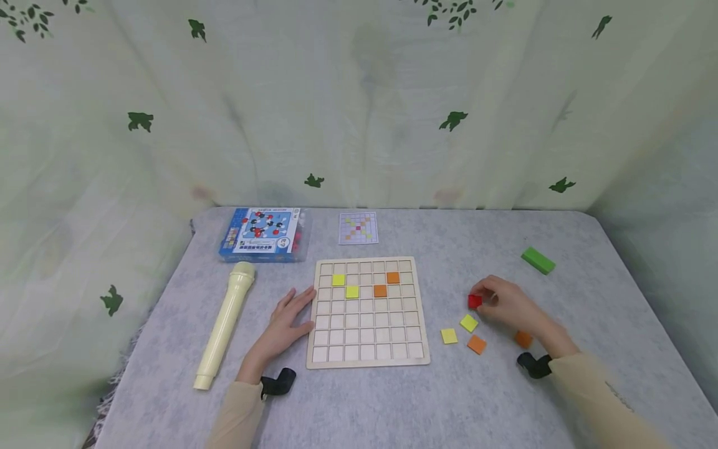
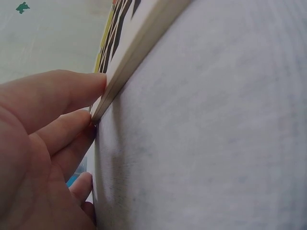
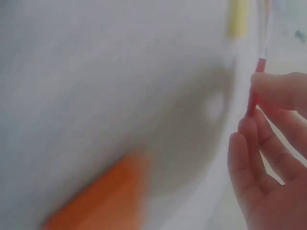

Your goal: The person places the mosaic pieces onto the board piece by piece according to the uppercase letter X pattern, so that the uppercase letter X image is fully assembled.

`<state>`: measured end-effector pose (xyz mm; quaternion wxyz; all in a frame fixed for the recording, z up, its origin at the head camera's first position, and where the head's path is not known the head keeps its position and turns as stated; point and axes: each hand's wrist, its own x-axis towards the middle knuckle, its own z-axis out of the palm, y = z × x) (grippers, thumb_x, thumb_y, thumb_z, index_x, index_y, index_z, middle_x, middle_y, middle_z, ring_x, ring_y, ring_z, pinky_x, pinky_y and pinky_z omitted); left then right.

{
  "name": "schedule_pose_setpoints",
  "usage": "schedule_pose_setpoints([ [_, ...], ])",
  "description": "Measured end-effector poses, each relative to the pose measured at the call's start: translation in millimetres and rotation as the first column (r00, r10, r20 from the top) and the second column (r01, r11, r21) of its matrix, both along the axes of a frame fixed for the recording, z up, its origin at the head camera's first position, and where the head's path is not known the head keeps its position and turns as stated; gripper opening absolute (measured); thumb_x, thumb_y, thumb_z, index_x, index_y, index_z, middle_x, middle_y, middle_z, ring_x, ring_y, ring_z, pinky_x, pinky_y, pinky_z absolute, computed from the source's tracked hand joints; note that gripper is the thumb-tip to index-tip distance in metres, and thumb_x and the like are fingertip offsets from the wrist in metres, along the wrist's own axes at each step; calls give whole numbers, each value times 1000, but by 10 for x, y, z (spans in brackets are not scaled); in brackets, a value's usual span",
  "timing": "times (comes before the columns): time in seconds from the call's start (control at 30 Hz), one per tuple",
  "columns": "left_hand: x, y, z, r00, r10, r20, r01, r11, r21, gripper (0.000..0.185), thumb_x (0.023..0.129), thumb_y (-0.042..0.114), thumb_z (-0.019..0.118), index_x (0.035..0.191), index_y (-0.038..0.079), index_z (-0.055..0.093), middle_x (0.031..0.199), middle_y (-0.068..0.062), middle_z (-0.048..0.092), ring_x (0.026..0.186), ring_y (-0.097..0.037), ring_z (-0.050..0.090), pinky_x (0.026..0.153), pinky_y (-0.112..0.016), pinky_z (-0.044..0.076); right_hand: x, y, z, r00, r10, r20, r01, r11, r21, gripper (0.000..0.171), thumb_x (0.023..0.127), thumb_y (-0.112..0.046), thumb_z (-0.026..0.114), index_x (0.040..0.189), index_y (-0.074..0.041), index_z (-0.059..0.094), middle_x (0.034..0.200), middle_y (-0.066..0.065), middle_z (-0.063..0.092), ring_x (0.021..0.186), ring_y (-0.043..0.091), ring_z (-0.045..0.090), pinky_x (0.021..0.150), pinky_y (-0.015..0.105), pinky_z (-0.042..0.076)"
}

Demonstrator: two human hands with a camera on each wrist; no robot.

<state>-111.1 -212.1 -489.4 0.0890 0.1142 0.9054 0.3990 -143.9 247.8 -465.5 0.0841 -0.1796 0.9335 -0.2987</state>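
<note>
A cream toy microphone (image 1: 224, 324) lies at the left, a blue game box (image 1: 262, 234) beyond it. The left hand (image 1: 285, 324) rests flat, fingers straight, touching the left edge of the wooden grid board (image 1: 367, 312). Right of the board lie loose yellow and orange tiles (image 1: 469, 323). Just beyond them the right hand (image 1: 507, 304) pinches a red tile (image 1: 474, 302) in its fingertips above the table.

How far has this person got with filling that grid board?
Early days. Four tiles sit in the board: two yellow and two orange. The right hand pinches a red tile; the left hand steadies the board's edge. Loose tiles wait on the table, and most squares are bare.
</note>
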Motion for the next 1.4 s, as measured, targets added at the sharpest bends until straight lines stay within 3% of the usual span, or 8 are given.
schedule_pose_setpoints([
  [0.3,-8,-4,-10,1000,1,-2,-1,1000,-2,62,85,14,60,141,12,32,147,-4,24,135,-30,0,101,-59,3,-174,-856,134,990,141,-3,-141,985,-97,23,76,-9,70,97,-12,62,87,-5,54,81,14,50,72,29,47],
  [0.5,-13,-15,-17,1000,-5,-25,5,1000,-11,62,85,14,60,140,11,32,146,-3,25,134,-31,1,101,-59,3,-221,-1404,104,974,226,27,-220,964,-151,20,78,-9,68,97,-12,61,87,-4,54,81,14,51,70,25,46],
  [0.73,-7,-21,-15,999,-10,-41,9,1000,-25,62,85,14,60,140,9,32,146,-4,25,134,-32,2,101,-59,3,-224,-1807,55,954,299,-6,-299,953,-54,15,78,-6,63,92,-13,61,82,-3,52,71,10,46,62,22,42],
  [1.07,-6,-36,-20,999,-11,-45,10,1000,-24,62,85,13,60,140,10,33,146,-3,25,134,-33,2,101,-59,3,-197,-2045,39,951,304,-58,-299,950,90,16,78,-6,64,92,-11,59,85,-3,49,70,10,45,62,20,40],
  [1.2,-5,-39,-18,999,-8,-46,7,1000,-21,62,85,14,60,140,10,33,146,-3,26,134,-32,2,101,-59,3,-192,-2032,43,952,300,-59,-297,953,61,16,79,-6,64,94,-11,59,85,-2,50,71,11,45,63,21,40],
  [1.4,-9,-24,-20,999,-16,-50,15,1000,-23,61,85,15,60,140,10,33,146,-4,26,134,-33,3,101,-59,3,-167,-1823,97,968,251,-22,-252,965,-79,17,80,-3,60,96,-8,61,88,-1,55,78,11,48,69,24,43],
])
